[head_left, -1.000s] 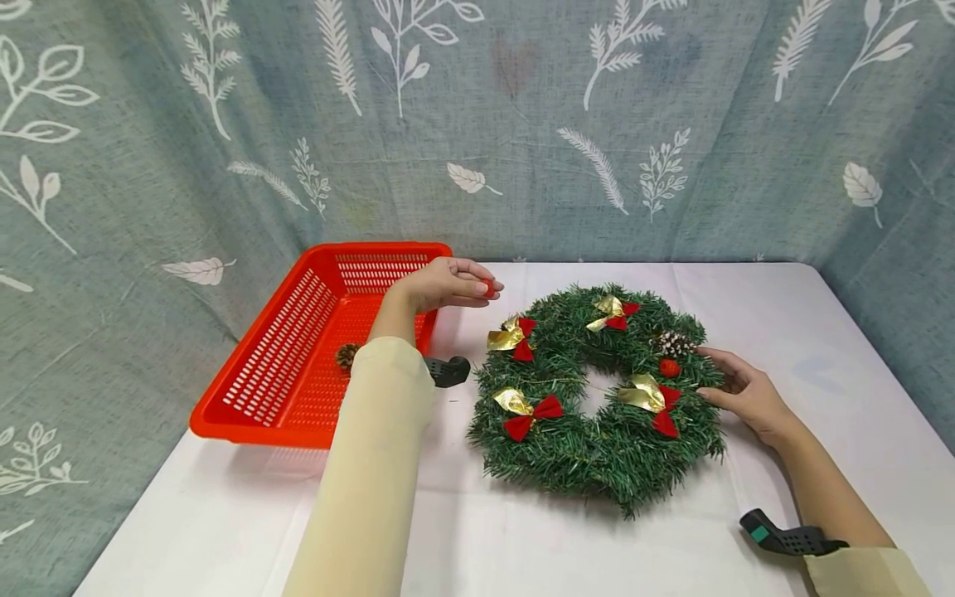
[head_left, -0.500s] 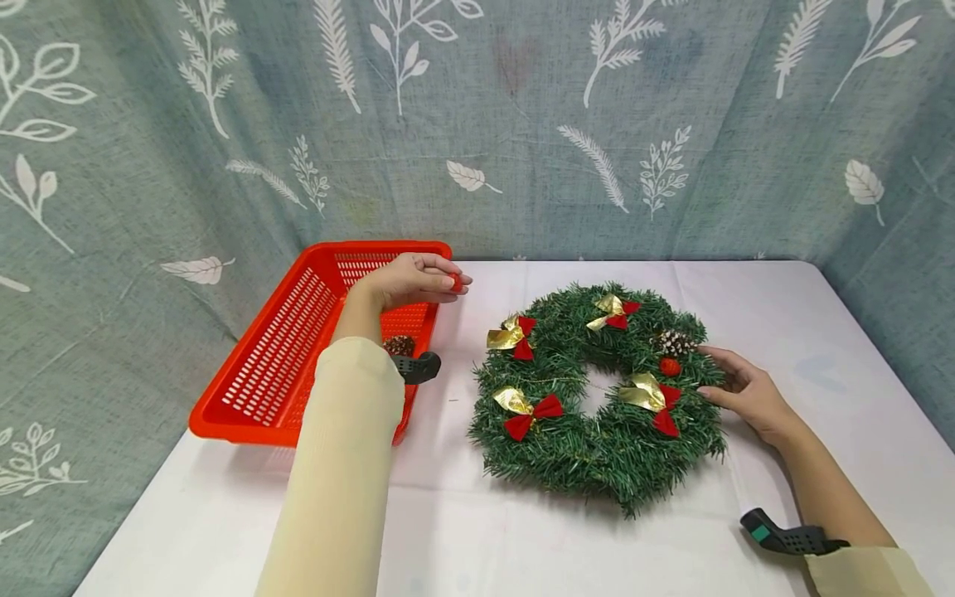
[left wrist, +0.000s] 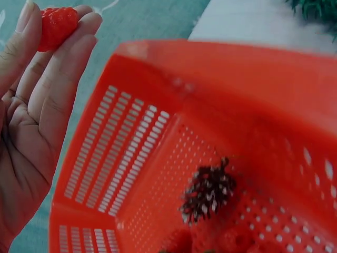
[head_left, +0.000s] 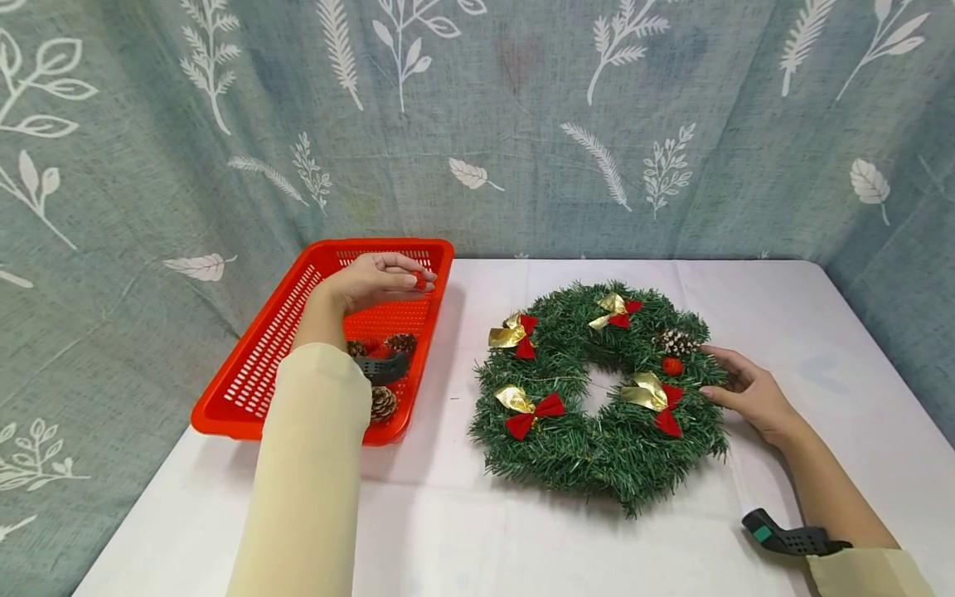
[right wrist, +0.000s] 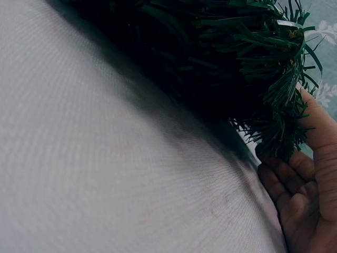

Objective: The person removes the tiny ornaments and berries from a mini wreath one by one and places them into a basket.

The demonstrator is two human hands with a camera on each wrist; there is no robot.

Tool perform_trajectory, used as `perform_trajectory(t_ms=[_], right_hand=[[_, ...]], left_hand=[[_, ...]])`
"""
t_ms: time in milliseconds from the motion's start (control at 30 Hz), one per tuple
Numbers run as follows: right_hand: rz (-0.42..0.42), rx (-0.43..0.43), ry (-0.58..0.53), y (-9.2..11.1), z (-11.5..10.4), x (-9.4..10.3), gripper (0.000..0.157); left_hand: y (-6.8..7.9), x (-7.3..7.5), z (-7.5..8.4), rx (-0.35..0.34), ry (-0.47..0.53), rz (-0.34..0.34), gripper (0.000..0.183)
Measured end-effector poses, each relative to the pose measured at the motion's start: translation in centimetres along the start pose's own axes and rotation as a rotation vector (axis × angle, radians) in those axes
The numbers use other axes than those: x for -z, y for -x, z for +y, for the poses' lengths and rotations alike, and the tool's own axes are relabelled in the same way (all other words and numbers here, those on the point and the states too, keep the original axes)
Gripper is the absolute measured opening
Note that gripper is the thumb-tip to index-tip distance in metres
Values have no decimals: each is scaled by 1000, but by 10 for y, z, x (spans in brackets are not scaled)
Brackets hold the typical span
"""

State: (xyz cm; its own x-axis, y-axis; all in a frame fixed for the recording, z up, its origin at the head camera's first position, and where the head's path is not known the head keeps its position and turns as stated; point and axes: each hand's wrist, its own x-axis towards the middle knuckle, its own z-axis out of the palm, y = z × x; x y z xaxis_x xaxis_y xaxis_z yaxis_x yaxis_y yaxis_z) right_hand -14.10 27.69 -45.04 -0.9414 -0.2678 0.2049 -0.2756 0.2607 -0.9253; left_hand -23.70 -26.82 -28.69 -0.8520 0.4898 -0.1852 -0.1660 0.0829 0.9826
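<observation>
In the head view my left hand (head_left: 366,283) is over the red plastic basket (head_left: 429,332), pinching a small bumpy red berry ornament (head_left: 420,281) between thumb and fingertips. The left wrist view shows the same berry (left wrist: 58,27) above the level of the basket's rim (left wrist: 226,60). A green wreath (head_left: 567,464) lies on the white tabletop, bearing several gold-and-red bows (head_left: 525,410), a frosted pine cone (head_left: 677,342) and a red berry (head_left: 672,366). My right hand (head_left: 753,400) grips the wreath's right edge, thumb and fingers among the green needles (right wrist: 284,95).
Several pine cones (head_left: 384,404) lie in the basket; the left wrist view also shows a pine cone (left wrist: 208,192) and blurred red pieces (left wrist: 234,240) there. Behind the table (head_left: 462,531) hangs a grey-green leaf-patterned curtain (head_left: 515,166). Each wrist wears a black camera mount (head_left: 794,537).
My left hand has moved left with the red berry, from beside the wreath to over the basket, where more pine cones now show. The right hand and wreath have stayed put.
</observation>
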Motion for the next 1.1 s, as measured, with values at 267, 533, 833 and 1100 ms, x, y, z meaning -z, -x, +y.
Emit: perform_trajectory(t_ms=[267,533,833,1100], right_hand=[[3,12,6,-2,0,-1,57],[7,-3,16,-1,0,-2,56],[6,-27,20,0,1,-3,58],[2,-9,21,0,0,-1,59]], left_hand=[[21,21,-11,-11,26,17,23],[38,38,-31,13,14,79,25],[57,58,-47,56,-76,135,23],[78,74,-57,106,-166,236,22]])
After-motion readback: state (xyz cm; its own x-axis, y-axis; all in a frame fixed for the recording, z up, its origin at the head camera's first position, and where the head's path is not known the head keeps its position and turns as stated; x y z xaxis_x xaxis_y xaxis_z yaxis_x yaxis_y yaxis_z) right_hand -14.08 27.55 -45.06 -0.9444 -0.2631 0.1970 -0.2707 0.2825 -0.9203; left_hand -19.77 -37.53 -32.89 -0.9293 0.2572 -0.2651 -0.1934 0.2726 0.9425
